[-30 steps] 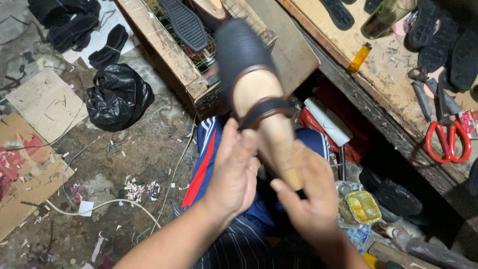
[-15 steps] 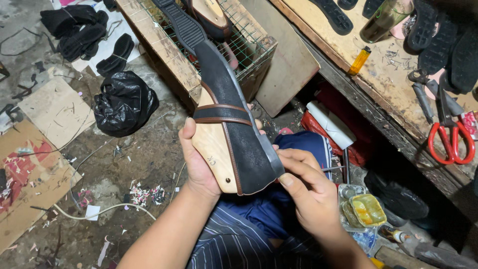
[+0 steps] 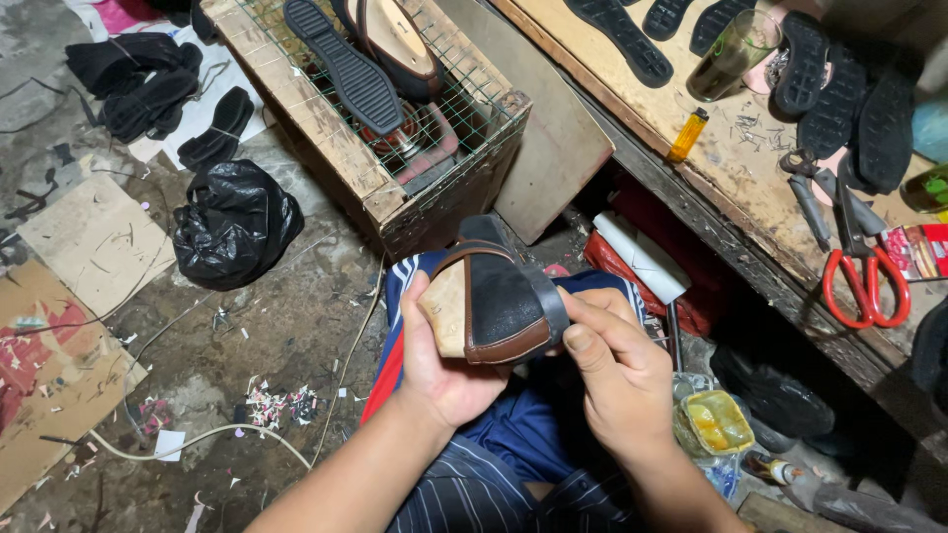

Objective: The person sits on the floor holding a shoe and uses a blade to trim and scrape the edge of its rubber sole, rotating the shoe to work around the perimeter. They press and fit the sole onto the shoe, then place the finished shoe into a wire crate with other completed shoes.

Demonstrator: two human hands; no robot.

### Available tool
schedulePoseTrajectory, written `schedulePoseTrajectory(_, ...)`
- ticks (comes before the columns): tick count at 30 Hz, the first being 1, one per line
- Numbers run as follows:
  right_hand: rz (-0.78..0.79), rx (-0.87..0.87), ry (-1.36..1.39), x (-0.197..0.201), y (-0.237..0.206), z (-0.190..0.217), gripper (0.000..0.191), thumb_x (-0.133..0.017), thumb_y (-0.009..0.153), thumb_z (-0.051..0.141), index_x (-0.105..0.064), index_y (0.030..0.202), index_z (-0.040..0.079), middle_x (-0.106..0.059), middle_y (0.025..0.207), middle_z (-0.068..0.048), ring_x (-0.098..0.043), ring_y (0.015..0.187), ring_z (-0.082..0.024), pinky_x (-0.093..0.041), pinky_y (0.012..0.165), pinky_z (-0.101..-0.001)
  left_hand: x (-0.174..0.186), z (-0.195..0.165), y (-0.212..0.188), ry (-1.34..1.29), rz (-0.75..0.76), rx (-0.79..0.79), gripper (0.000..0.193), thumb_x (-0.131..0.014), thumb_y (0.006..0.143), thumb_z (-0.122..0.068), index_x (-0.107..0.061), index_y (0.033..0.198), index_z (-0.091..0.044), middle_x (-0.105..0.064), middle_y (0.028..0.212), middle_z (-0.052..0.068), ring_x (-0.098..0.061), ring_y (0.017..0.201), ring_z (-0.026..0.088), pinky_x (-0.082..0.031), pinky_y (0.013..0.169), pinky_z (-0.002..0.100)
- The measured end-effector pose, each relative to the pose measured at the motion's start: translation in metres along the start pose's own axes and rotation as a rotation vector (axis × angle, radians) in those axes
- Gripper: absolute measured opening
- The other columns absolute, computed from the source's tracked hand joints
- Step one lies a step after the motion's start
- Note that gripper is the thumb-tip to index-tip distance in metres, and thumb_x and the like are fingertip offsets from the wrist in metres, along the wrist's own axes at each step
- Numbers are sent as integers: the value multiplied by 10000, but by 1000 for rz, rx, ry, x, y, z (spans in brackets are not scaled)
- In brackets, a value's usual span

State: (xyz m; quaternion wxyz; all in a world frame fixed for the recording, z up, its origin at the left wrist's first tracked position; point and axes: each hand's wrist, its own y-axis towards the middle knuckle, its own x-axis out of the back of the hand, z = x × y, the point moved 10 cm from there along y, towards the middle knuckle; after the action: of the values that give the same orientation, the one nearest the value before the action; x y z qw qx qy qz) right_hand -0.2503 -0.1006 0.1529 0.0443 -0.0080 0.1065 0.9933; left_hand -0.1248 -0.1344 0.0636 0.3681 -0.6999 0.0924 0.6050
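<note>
Lying about are one red-handled scissors (image 3: 865, 286), one yellow lighter (image 3: 688, 135), one glass (image 3: 733, 54), one black bag (image 3: 235, 222) and one wire-topped crate (image 3: 395, 148).

I'm looking down into a cramped shoemaking workshop: black rubber soles (image 3: 620, 35) and red-handled scissors (image 3: 864, 281) lie along the far edge of a scarred wooden workbench (image 3: 736, 163), a wire-topped wooden crate (image 3: 326, 138) holds more soles, and offcuts litter the dirty floor (image 3: 237, 375).

I see dim, warm overhead light; workbench (image 3: 760, 168) brightest, deep shadow beneath it, soft blur at right edge, mild wide-angle bend.
</note>
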Motion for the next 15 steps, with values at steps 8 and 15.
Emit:
schedulePoseTrajectory(8,-43,-4,29,0,0,-1,302,-638,1033,98,-685,1285,-63,-621,1115,-93,-629,921,-155,-538,837,-277,16,10,-1,-56,-55,14,769,-499,844,-766,-656,1281,-154,-698,1215,76,-652,1113,273,-506,987,438)
schedulePoseTrajectory(15,-22,-20,41,0,-7,3,331,-643,1025,145,-649,1293,-49,-620,1154,-78,-652,919,-156,-569,801,-282,-3,8,-5,-10,99,-46,753,-506,885,-712,-614,1327,-112,-673,1263,108,-640,1160,302,-485,1024,482)
